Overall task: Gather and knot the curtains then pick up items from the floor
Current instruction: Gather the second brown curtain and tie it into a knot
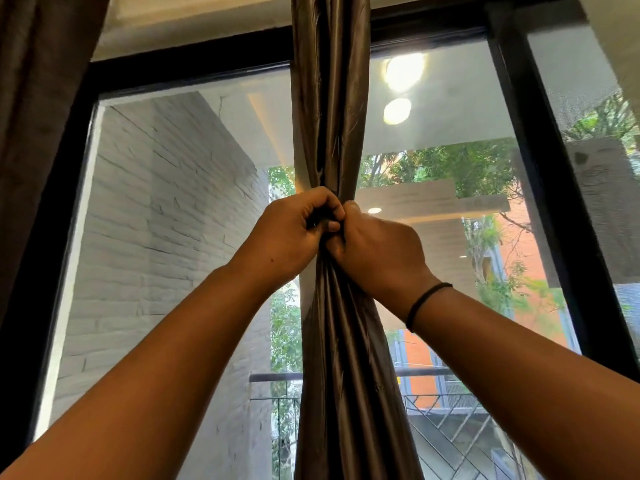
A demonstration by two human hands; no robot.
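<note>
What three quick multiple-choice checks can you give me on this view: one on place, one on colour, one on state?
1. Where do the hands grip the curtain?
A. At its bottom hem
B. At its cinched middle, in front of the window glass
C. Up at the rail

2. What colour is the band on the right wrist?
A. White
B. Red
C. Black

3. What state is the curtain in?
A. Spread flat across the window
B. Gathered into one narrow bundle
C. Lying on the floor

Key: 1 B, the left hand and right hand meet at the pinched waist of the curtain. 2 C, the wristband is black. 3 B, glass of the window shows on both sides of the bundle.
</note>
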